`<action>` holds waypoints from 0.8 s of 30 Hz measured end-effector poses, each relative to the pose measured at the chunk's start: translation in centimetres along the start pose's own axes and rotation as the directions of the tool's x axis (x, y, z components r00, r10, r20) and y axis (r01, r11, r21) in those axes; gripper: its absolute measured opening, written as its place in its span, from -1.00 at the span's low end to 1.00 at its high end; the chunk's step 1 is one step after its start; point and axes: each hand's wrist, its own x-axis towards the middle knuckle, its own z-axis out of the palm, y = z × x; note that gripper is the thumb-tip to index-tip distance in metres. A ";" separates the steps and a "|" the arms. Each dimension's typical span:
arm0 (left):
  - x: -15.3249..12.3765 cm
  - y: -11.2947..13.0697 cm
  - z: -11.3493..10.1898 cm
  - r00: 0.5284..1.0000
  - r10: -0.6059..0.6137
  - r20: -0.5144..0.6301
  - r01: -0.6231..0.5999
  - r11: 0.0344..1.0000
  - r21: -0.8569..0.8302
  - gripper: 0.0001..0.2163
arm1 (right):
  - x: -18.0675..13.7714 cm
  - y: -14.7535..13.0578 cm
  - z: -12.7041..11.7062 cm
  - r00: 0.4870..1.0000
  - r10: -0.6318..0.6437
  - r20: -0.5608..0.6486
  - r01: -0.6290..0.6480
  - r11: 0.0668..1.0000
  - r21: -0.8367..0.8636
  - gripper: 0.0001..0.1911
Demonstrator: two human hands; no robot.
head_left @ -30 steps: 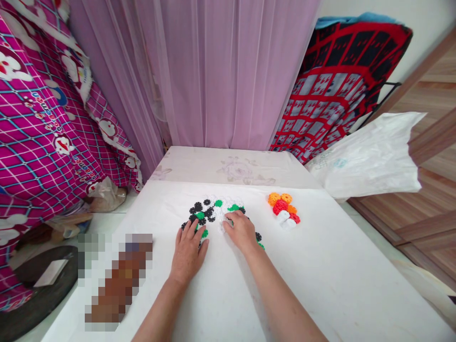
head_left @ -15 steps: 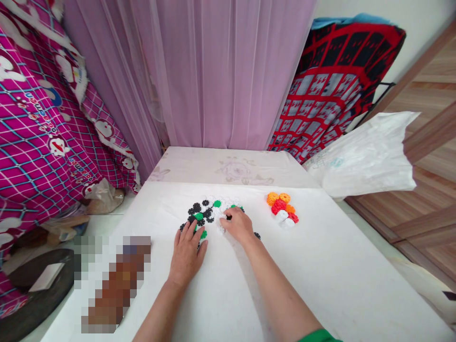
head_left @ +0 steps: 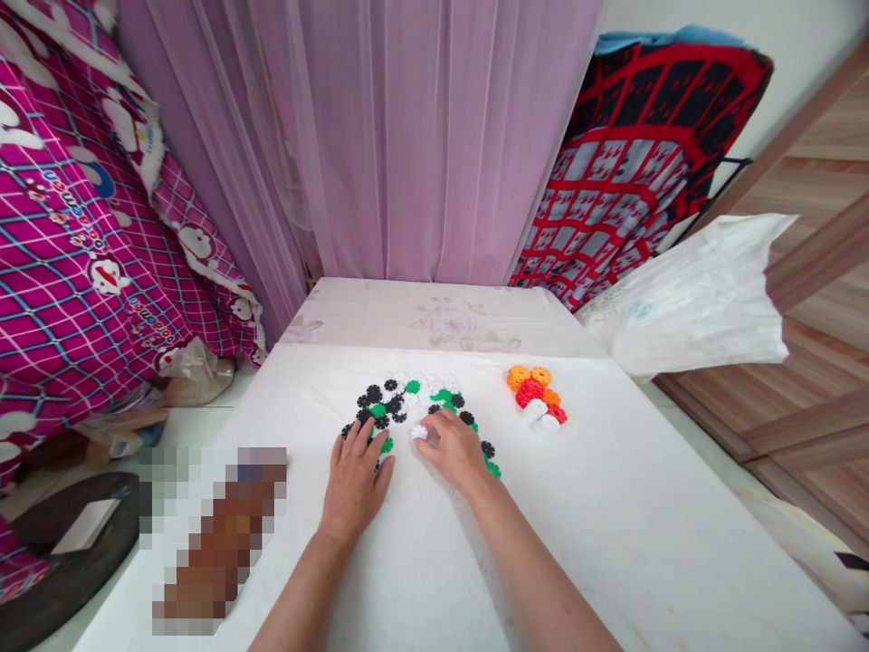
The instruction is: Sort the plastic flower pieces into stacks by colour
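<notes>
Between the thumb and fingers of my right hand [head_left: 453, 448] are pinched white snowflake discs [head_left: 419, 433], perhaps more than one. My left hand [head_left: 354, 475] lies flat on the table with its fingers apart, the tips over black and green discs. Loose black discs [head_left: 373, 395] and a green disc [head_left: 377, 411] spread beyond those fingers. White discs [head_left: 429, 388] are heaped at the back of the pile. More green discs [head_left: 444, 396] and black discs [head_left: 488, 449] trail along the right side, partly hidden by my right hand.
A cluster of orange, red and white discs [head_left: 531, 392] lies to the right on the white table [head_left: 611, 507]. A white plastic bag [head_left: 699, 303] stands at the table's right edge. Something blurred out [head_left: 227, 534] is at the front left. Purple curtains [head_left: 421, 136] hang behind.
My right hand has drawn a little toward me, away from the white heap, with white discs now showing in its fingers. My left hand stays in place.
</notes>
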 end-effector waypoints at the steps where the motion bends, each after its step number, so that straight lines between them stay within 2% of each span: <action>1: 0.0 0.0 0.0 1.000 0.000 0.001 0.000 1.000 0.001 -0.63 | -0.1 0.0 0.1 1.000 0.002 0.004 -0.002 1.000 -0.011 -0.81; 9: 0.0 0.0 0.0 1.000 -0.002 -0.012 0.002 1.000 -0.016 -0.64 | -0.3 -0.4 0.5 1.000 0.003 0.016 -0.001 0.995 -0.097 -0.73; 19: 0.0 0.1 0.1 1.000 0.009 -0.026 -0.009 1.000 -0.004 -0.64 | 0.0 -0.9 0.2 0.998 0.034 0.050 -0.027 0.990 -0.135 -0.79; 24: 0.0 0.1 0.0 1.000 0.004 -0.029 -0.004 1.000 -0.004 -0.65 | -0.3 0.0 0.2 1.000 -0.019 -0.020 0.017 0.993 -0.118 -0.80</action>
